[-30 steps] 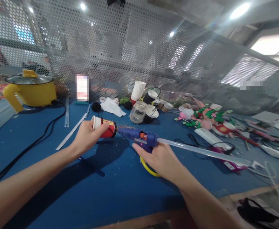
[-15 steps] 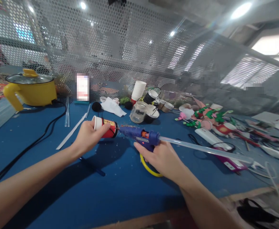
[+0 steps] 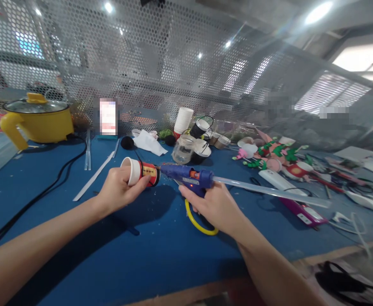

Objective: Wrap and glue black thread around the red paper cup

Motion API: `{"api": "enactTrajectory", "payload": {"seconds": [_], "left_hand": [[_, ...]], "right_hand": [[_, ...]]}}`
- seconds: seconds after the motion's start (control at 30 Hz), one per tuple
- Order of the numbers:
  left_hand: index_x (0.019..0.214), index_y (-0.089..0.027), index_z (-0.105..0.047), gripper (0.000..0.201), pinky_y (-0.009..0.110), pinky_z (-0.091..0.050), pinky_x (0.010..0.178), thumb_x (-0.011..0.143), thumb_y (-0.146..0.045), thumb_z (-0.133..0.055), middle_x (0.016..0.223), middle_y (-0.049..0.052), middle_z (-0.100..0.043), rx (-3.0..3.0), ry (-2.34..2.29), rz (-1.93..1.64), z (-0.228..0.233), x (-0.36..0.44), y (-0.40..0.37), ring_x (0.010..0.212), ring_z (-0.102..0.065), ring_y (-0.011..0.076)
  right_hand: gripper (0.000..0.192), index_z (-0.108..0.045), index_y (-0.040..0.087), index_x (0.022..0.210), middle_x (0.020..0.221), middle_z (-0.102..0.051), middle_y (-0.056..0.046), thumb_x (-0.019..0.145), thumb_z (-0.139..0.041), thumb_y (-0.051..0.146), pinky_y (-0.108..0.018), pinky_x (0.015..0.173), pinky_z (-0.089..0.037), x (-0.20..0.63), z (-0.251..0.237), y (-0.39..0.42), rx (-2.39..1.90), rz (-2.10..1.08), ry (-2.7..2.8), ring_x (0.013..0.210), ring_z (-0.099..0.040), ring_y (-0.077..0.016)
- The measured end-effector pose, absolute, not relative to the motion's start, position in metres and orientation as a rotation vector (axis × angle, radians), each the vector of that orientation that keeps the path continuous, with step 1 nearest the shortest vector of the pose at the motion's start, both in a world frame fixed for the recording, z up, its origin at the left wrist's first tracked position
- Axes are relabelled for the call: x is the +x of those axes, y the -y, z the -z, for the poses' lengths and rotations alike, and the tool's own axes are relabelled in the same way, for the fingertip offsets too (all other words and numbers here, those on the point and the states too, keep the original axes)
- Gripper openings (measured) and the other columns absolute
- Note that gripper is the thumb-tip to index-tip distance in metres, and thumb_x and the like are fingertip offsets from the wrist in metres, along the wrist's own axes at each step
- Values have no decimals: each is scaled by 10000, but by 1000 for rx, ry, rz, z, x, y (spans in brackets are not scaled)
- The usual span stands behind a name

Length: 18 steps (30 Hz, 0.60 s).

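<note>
My left hand (image 3: 118, 189) is closed around a paper cup (image 3: 135, 171) lying on its side in the air, white at the mouth, with a red and yellow band and a black edge at its base. In my right hand (image 3: 216, 208) is a blue hot glue gun (image 3: 186, 174), a long clear glue stick (image 3: 269, 191) reaching out of its back. The gun's nozzle is at the black base end of the cup; whether it touches cannot be told. A small red light glows on the gun, and a yellow ring-shaped piece (image 3: 199, 225) shows below its handle.
A yellow electric pot (image 3: 43, 123) stands at the back left, its black cord crossing the blue table (image 3: 161, 259). Behind the cup are a lit phone (image 3: 108, 117), a glass jar (image 3: 183, 149) and stacked paper cups (image 3: 184, 121). A purple and white power strip (image 3: 301, 210) lies right.
My left hand has turned the cup, so its yellow label faces me more and its open mouth shows wider. The glue gun stays near the base. The view has shifted slightly.
</note>
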<state>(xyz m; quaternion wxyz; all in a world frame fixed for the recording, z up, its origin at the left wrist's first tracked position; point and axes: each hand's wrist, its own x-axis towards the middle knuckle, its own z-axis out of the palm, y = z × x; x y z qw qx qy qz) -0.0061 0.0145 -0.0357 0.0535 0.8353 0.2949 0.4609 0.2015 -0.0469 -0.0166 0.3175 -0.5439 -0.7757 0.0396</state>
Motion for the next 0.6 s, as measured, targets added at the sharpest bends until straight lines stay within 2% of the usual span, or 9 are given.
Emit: {"api": "enactTrajectory", "payload": {"seconds": [0.27,0.47,0.6], "left_hand": [[463,-156,-414,289,202,-276,405,717,-193,-548,433,-43,-421,2608,-775,-1458,37,-5,-16,405,-347,57],[431,-155,-405,344,203,-240,387,733,-280,-513,409,-45,-328,2334,-1064,-1333,33,-7,-14,425,-296,66],[415,-154,-401,360,199,-204,358,703,-330,-525,419,-47,-314,2081,-1185,-1290,30,-4,-13,410,-263,58]], "right_hand": [[188,-570,163,641,397,-503,15,765,-500,285,-252,455,-405,197,14,46,-1479,-112,2012,416,-523,-153],[245,-615,134,781,605,-619,-70,781,-447,312,-314,537,-436,200,18,47,-1445,-28,2109,577,-594,-223],[255,-619,141,816,631,-627,-73,777,-443,322,-325,567,-441,199,16,51,-1479,-82,2081,603,-599,-225]]}}
